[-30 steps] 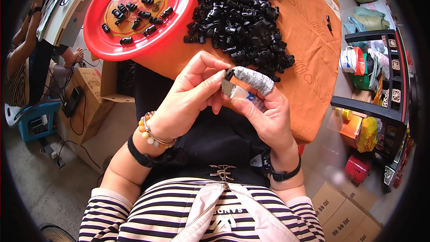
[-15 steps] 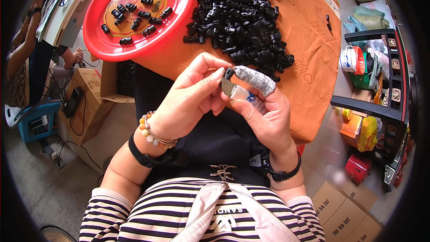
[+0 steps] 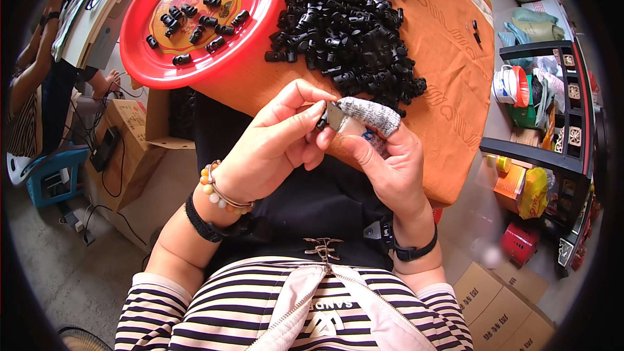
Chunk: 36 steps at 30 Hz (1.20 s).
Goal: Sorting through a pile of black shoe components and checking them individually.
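My left hand (image 3: 273,136) is closed, pinching a small black plastic piece (image 3: 322,120) between thumb and fingers. In my right hand (image 3: 393,169) is a short flat metal blade (image 3: 335,116) with a pale wrapped grip (image 3: 353,128). The blade is right against the black piece; whether it cuts into it I cannot tell. A grey knitted finger cover (image 3: 370,112) sits on my right index finger. Just beyond my hands lies a large heap of similar black pieces (image 3: 351,32) on the orange tablecloth (image 3: 448,78).
A red round tray (image 3: 140,58) at the far left holds several black pieces. Two small dark items (image 3: 476,31) lie on the cloth at right. A black rack (image 3: 539,153) with bags and buckets stands right; cardboard boxes (image 3: 494,305) lie below. Another person's arm (image 3: 39,45) shows far left.
The black piece has dropped slightly and turned in my left fingers. The blade has moved up to its right side, and my right thumb has shifted a little up along the grip.
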{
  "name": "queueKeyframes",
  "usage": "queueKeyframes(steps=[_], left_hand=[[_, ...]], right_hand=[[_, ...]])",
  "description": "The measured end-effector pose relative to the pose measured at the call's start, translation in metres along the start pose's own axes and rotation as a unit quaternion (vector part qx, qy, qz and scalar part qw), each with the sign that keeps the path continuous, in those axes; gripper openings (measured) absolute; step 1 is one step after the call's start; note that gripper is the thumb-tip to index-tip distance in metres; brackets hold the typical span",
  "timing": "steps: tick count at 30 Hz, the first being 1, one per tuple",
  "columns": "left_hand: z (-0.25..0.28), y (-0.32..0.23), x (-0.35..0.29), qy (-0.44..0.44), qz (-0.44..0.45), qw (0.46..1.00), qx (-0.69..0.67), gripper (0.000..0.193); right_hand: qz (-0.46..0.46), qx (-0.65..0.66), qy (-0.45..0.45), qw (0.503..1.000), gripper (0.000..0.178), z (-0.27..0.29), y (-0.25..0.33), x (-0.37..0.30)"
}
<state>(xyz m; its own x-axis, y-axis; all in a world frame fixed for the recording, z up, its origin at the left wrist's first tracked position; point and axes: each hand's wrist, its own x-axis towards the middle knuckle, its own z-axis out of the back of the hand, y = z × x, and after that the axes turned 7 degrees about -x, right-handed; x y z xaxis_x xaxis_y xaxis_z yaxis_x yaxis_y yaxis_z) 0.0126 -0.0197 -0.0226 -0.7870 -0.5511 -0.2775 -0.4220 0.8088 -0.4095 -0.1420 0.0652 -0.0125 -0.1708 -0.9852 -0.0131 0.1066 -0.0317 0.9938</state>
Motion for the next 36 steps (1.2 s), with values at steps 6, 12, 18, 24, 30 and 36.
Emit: queueKeyframes(steps=[6,12,18,24,30,36], left_hand=[[0.001,-0.002,0.001,0.024,0.014,1.0,-0.014,0.018],[-0.005,0.004,0.002,-0.006,0.023,0.999,0.024,0.019],[-0.003,-0.006,0.002,-0.016,-0.014,0.998,0.064,0.02],[0.031,-0.058,0.005,-0.053,-0.19,0.98,0.006,0.026],[0.048,-0.089,-0.002,-0.015,-0.259,0.966,0.015,0.042],[0.033,-0.061,0.001,-0.064,-0.193,0.973,0.111,0.044]], right_hand=[[0.022,0.022,-0.062,0.998,0.04,-0.002,0.002,0.008],[-0.003,0.136,-0.055,0.989,0.048,-0.015,0.005,0.017],[0.02,0.072,-0.121,0.99,0.05,-0.002,-0.008,0.028],[-0.002,0.043,-0.175,0.984,0.047,0.036,-0.012,0.015],[-0.045,-0.14,-0.221,0.964,0.05,0.055,-0.037,-0.009],[-0.012,-0.238,-0.248,0.939,0.054,0.049,-0.048,-0.008]])
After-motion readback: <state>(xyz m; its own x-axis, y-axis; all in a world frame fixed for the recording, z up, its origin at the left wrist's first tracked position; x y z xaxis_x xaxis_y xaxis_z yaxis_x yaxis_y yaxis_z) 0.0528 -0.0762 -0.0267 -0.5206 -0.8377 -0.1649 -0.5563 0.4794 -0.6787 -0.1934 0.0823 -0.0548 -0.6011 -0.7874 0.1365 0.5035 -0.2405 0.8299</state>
